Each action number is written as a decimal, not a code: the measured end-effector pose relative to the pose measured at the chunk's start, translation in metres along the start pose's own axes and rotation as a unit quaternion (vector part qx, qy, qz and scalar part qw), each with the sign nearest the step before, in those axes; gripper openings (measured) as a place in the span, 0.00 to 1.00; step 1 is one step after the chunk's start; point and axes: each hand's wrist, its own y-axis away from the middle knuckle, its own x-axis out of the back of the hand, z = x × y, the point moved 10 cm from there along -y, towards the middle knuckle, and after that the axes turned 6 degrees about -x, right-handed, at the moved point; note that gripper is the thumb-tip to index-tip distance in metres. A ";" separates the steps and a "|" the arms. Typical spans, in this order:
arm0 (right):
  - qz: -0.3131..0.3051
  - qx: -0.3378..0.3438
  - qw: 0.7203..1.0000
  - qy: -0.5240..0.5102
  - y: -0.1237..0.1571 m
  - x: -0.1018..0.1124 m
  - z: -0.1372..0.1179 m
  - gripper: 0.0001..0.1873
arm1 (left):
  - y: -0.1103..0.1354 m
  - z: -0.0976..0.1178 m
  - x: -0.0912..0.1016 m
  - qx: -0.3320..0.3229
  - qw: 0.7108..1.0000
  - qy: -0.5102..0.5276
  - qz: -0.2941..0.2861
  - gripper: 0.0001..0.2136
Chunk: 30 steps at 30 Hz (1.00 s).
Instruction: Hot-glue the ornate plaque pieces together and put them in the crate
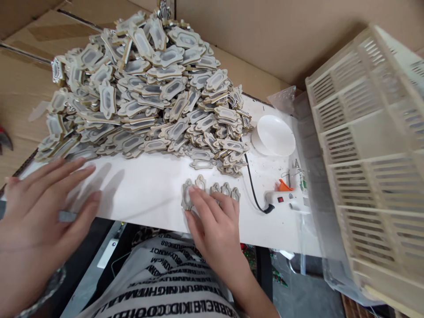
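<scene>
A row of small grey frame-shaped plates (235, 194) with scalloped ends lies on the white tabletop in front of me. My right hand (215, 216) is over this row, its thumb and index finger closed at the leftmost plate (186, 201). Its other fingers hide parts of the plates beside it. At the left, palm down and fingers spread, my left hand (49, 207) hovers near the front left edge of a big pile of similar plates (142, 97). Nothing is in the left hand. The piled plates show grey faces and brownish edges.
Right of the pile stands a white bowl (274, 136). A white hot glue gun (285, 198) with an orange part and a black cord lies below it. A cream slatted plastic crate (367, 154) rises at the right. Cardboard (248, 39) walls the back.
</scene>
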 end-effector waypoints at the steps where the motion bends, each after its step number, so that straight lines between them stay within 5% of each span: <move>1: -0.001 -0.003 1.000 -0.004 0.000 0.000 0.001 0.18 | -0.002 0.012 -0.004 -0.015 1.000 0.005 -0.002 0.22; 6: 0.011 -0.037 0.999 -0.029 0.001 0.009 0.009 0.20 | -0.008 0.082 -0.044 -0.138 0.984 0.063 -0.097 0.22; 10: 0.051 -0.074 0.995 -0.047 0.005 0.026 0.025 0.19 | -0.013 0.111 -0.058 -0.208 0.971 0.051 -0.109 0.18; 18: 0.178 -0.192 0.965 -0.018 0.043 0.070 0.093 0.22 | -0.017 0.124 -0.068 -0.283 0.950 0.015 -0.129 0.10; 25: 0.251 -0.268 0.927 0.070 0.077 0.107 0.128 0.17 | -0.020 0.118 -0.067 -0.214 0.966 0.070 -0.124 0.09; 30: 0.274 -0.306 0.888 0.206 0.097 0.139 0.157 0.23 | -0.023 0.120 -0.065 -0.253 0.960 0.049 -0.111 0.11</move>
